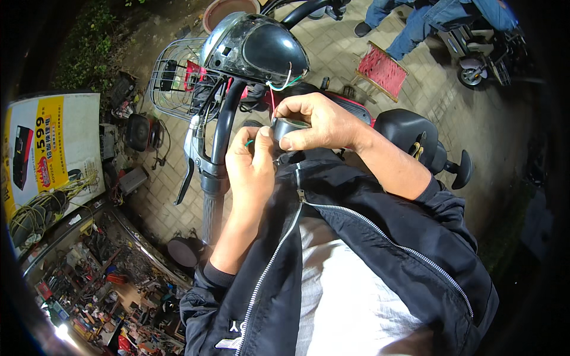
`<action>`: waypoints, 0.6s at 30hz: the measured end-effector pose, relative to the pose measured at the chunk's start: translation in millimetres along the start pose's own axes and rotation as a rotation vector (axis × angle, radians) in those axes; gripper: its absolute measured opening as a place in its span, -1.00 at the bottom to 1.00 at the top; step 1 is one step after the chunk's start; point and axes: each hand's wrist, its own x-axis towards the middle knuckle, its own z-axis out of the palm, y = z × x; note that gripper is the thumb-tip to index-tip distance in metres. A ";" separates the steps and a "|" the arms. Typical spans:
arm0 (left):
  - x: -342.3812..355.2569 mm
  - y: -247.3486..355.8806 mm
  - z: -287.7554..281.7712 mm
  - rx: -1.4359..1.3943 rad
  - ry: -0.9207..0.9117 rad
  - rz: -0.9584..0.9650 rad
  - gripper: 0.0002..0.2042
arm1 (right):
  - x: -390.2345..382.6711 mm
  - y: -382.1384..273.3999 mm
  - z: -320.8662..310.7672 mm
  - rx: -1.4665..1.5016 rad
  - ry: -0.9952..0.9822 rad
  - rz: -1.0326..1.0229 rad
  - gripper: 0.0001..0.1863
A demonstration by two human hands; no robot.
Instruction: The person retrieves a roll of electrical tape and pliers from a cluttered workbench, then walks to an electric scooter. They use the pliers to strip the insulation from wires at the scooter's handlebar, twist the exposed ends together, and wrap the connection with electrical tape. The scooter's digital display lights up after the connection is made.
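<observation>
My right hand (323,121) grips a roll of black tape (290,127) between thumb and fingers. Close against it, my left hand (252,163) is closed, thumb pressed to the fingers, on a thin red wire (273,102) that comes down from the headlight housing (255,47). A short green wire end (249,143) pokes out beside the left thumb. The exact spot where tape and wire meet is hidden by my fingertips. White and green wires (288,80) hang loose at the housing's lower edge.
A handlebar with a brake lever (189,169) stands left of my hands, a wire basket (172,80) beyond it. At right are a black mirror (404,130), a red folding stool (383,70) and a seated person's legs (409,29). Tools crowd a bin (124,291) at lower left.
</observation>
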 end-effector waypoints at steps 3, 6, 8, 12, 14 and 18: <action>-3.7 -8.3 1.9 0.181 0.018 0.117 -0.85 | -2.1 -6.4 5.6 -0.053 0.074 0.044 -0.50; -7.2 -19.7 4.9 0.166 0.006 0.367 -0.91 | -5.4 -23.8 8.7 -0.210 0.090 0.116 -0.60; -5.9 -26.9 7.2 0.351 0.068 0.584 -0.83 | -7.1 -38.1 12.1 -0.136 0.083 0.259 -0.59; -12.5 -29.2 11.9 0.409 0.136 0.584 -0.78 | -13.0 -57.2 15.9 0.066 0.041 0.272 -0.49; -15.8 -24.2 14.7 0.362 0.106 0.560 -0.81 | -16.0 -54.4 18.2 0.157 -0.042 0.102 -0.55; -11.6 -11.8 18.4 -0.344 0.093 -0.016 -0.83 | -13.8 -26.7 16.8 0.097 0.087 0.063 -0.65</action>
